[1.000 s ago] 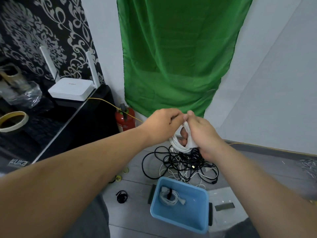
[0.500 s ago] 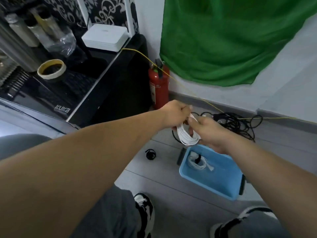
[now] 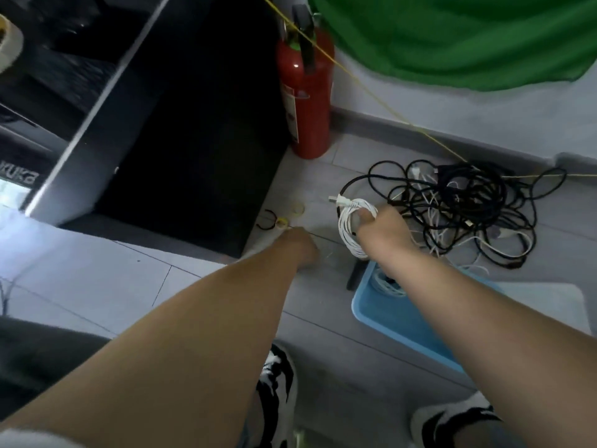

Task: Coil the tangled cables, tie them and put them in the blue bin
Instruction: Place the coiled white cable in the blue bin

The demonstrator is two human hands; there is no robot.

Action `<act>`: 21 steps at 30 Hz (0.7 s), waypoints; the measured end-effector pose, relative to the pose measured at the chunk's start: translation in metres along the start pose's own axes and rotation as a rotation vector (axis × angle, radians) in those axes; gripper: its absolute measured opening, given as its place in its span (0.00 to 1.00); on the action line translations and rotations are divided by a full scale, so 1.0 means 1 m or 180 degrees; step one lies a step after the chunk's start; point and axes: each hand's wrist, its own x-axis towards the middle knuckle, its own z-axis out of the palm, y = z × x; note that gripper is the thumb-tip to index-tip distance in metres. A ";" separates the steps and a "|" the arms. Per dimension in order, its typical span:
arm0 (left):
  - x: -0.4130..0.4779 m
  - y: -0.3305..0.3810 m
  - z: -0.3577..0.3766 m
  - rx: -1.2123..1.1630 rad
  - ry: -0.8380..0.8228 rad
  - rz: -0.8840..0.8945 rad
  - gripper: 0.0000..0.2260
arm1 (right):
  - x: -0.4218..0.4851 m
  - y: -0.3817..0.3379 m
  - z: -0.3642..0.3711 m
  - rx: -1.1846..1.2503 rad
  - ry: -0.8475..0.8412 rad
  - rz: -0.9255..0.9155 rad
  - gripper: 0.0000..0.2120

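Coiled white cable sits clenched in my right hand; my left hand, grip too blurred to tell, hovers by the ties: next, pinch one.

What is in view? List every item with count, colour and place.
coiled cable: one, white, in the right hand
tangled cables: one pile, black and white, floor by the wall
bin: one, blue, floor, white coil inside
small rings: two, yellowish, floor beside the cabinet
fire extinguisher: one, red, beside the cabinet
cloth: one, green, on the wall
shoes: two, black and white, bottom edge
hands: two; left hand near the rings, right hand gripping the coiled cable
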 end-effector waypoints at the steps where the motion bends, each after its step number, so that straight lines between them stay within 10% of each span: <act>1: 0.006 -0.002 0.010 0.0213 -0.0120 -0.0009 0.19 | 0.004 0.002 0.003 0.0018 0.0014 0.0037 0.16; 11: 0.042 -0.011 0.051 0.1156 -0.0398 -0.0132 0.31 | 0.024 0.012 0.005 0.0432 -0.0020 0.0243 0.15; 16: 0.042 0.007 0.047 0.0372 0.0502 0.0547 0.13 | 0.021 0.013 0.003 0.0632 -0.0004 0.0336 0.14; 21: 0.040 0.018 0.036 -0.2020 0.0851 0.0389 0.10 | 0.019 0.011 -0.008 0.0738 0.0114 0.0300 0.11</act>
